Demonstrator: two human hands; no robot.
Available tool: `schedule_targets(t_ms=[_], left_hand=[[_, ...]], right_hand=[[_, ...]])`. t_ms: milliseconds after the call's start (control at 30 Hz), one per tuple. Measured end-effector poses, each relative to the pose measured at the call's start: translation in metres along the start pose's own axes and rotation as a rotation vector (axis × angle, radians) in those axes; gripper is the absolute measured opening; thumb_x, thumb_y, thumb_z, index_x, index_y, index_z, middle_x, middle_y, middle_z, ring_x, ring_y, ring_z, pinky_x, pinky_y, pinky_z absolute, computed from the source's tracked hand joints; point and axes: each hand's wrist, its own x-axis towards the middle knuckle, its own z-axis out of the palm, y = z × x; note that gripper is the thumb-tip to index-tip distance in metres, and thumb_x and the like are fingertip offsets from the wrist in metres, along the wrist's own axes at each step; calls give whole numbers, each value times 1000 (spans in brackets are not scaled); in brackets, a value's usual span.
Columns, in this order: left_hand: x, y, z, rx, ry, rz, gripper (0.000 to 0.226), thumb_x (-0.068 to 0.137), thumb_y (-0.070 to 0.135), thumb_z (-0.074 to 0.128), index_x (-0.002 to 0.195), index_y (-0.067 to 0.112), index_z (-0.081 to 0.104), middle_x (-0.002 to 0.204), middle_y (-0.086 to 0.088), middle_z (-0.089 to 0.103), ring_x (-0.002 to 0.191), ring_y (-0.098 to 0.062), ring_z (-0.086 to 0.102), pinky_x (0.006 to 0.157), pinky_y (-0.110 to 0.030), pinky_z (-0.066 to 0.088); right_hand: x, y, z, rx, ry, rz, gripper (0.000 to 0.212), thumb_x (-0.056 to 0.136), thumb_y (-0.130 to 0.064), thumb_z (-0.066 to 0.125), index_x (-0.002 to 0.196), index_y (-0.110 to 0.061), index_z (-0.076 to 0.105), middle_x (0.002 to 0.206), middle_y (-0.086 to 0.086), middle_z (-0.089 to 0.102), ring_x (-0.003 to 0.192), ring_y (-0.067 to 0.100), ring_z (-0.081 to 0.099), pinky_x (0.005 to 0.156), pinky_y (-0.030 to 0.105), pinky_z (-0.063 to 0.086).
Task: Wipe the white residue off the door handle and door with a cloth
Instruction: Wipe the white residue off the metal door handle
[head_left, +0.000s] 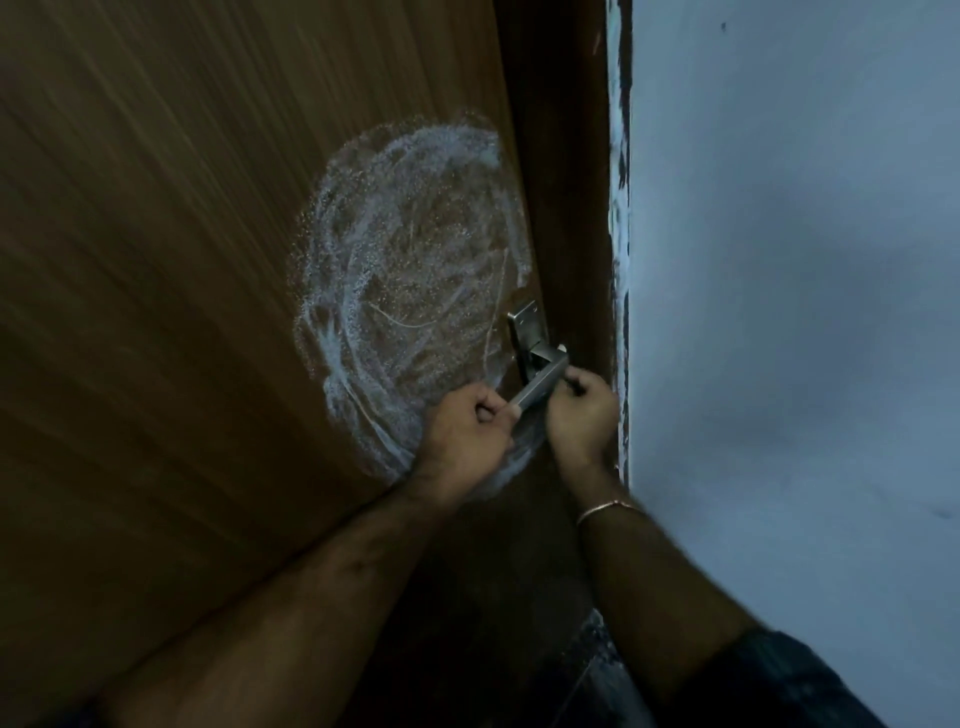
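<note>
Left hand: clamped on door handle tip
Right hand: fist beside handle; grip unclear
Residue: reaches door edge

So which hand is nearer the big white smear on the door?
Left. The left hand overlaps the white smear's lower edge, gripping the handle's tip; the right hand sits beyond the handle, by the frame.

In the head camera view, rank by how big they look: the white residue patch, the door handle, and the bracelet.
1. white residue patch
2. door handle
3. bracelet, though it sits nearer the camera, so its true size is unsure.
</note>
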Motion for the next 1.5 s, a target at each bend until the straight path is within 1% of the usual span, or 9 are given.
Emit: schedule_targets(t_ms=[133, 400, 667, 867, 1000, 1100, 1200, 1367, 1500], left_hand=[[1, -1, 1, 13, 22, 1, 13, 91, 24, 65, 78, 22, 64, 72, -4, 72, 64, -17, 66, 62, -39, 57], [6, 1, -5, 145, -3, 48, 18, 90, 19, 64, 72, 20, 67, 61, 5, 65, 63, -16, 63, 63, -32, 52], [8, -1, -10, 189, -16, 72, 21, 89, 21, 63, 70, 24, 70, 67, 5, 70, 70, -17, 69, 73, -41, 60], [12, -3, -7, 119, -37, 5, 25, 89, 15, 65, 66, 24, 68, 59, 9, 64, 70, -18, 66, 72, -37, 58], [14, -5, -7, 148, -27, 41, 21, 88, 19, 66, 69, 24, 69, 63, 4, 68, 67, -18, 67, 70, -40, 59], [9, 0, -7, 152, -21, 35, 18, 90, 20, 63, 73, 25, 69, 66, 4, 68, 67, -14, 66, 71, -39, 59], [3, 3, -5, 163, -22, 17, 17, 93, 21, 60, 78, 27, 66, 74, 4, 68, 72, -12, 66, 67, -33, 56], [-6, 8, -11, 144, -45, -2, 13, 95, 22, 58, 86, 27, 65, 77, 7, 64, 70, -6, 61, 57, -19, 42], [-8, 9, -11, 93, -83, -55, 11, 96, 23, 56, 94, 25, 66, 79, 8, 64, 70, -4, 59, 56, -18, 41]], right_hand=[[-22, 7, 25, 273, -7, 292, 25, 83, 0, 64, 102, -14, 72, 98, 5, 74, 94, 21, 70, 88, 44, 57], [-37, -5, 36, 791, -49, 412, 20, 81, -4, 75, 100, -4, 72, 85, 10, 75, 74, 17, 71, 67, 32, 60], [-27, 4, 39, 667, -4, 369, 22, 77, -18, 81, 94, -5, 73, 90, 11, 76, 80, 20, 71, 75, 41, 59], [-26, -7, 38, 744, -78, 481, 21, 78, -21, 80, 88, -4, 72, 67, 5, 68, 58, 14, 62, 54, 27, 53], [-18, 1, 34, 629, -114, 394, 19, 78, -20, 80, 91, -7, 75, 85, 10, 76, 77, 24, 72, 67, 35, 59], [-18, 21, 14, 425, -133, 459, 5, 87, -10, 68, 91, -8, 72, 81, 9, 72, 64, 17, 65, 56, 27, 53], [-16, 31, -14, 429, -132, 502, 20, 86, -9, 70, 102, 3, 68, 87, 13, 70, 68, 13, 64, 62, 25, 56], [-15, -5, -49, 234, 49, 190, 15, 83, -6, 73, 97, -7, 69, 95, 7, 70, 88, 22, 68, 78, 32, 58], [-6, -54, -35, -39, -15, -342, 19, 85, -4, 68, 103, -10, 72, 102, 0, 67, 90, 4, 61, 76, 4, 46]])
